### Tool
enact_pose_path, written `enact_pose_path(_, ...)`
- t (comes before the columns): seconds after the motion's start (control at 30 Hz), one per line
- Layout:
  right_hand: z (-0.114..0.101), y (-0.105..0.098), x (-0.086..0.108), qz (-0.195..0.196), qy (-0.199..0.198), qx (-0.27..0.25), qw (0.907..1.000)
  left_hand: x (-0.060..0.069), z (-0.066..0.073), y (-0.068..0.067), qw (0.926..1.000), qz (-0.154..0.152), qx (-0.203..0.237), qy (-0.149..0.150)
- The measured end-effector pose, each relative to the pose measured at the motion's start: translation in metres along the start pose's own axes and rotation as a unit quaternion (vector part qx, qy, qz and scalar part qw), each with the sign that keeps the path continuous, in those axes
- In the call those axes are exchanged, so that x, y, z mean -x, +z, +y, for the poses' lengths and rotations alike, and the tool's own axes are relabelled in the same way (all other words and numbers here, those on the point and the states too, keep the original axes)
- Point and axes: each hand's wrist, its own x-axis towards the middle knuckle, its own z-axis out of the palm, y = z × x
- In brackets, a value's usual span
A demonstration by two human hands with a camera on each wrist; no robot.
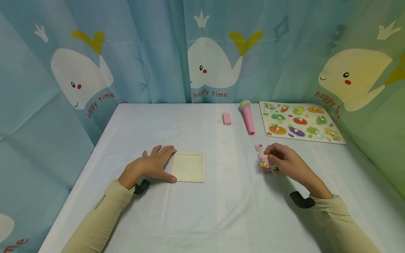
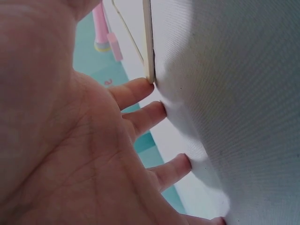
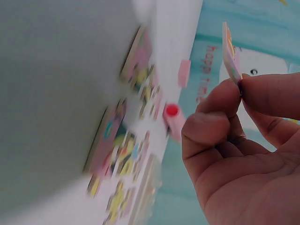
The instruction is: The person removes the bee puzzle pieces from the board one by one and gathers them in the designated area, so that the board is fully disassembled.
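Note:
A square, pale wooden puzzle tray (image 1: 188, 167) lies flat left of the table's middle. My left hand (image 1: 155, 164) rests at its left side with fingers spread, the thumb at the near corner and the index finger at the far one. In the left wrist view, a fingertip touches the tray's edge (image 2: 149, 51). Over on the right, my right hand (image 1: 287, 163) pinches a thin pink puzzle piece (image 3: 230, 56) between thumb and index finger, raised off the table. Several other pink and yellow puzzle pieces (image 3: 123, 154) lie loose beneath that hand, which partly hides them in the head view.
A pink block (image 1: 226, 118) and a pink toy microphone (image 1: 248, 117) lie toward the back. A vegetable peg board (image 1: 316, 137) lies at the back right, beyond the loose pieces. Blue curtains (image 1: 158, 52) with whale prints hang behind and beside the white-covered table.

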Motion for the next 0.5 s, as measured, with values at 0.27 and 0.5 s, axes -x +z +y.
enact_pose_path(0.27, 0.021, -0.019, 0.016, 0.027, -0.003, 0.028, 0.9992, 0.002, -0.001, -0.003, 0.9998, -0.004, 0.017, 0.004)
enact_pose_path(0.5, 0.042, -0.032, 0.031, 0.047, 0.019, 0.055, 0.9972, 0.001, 0.0, -0.004, 0.9996, -0.009, 0.025, 0.001)
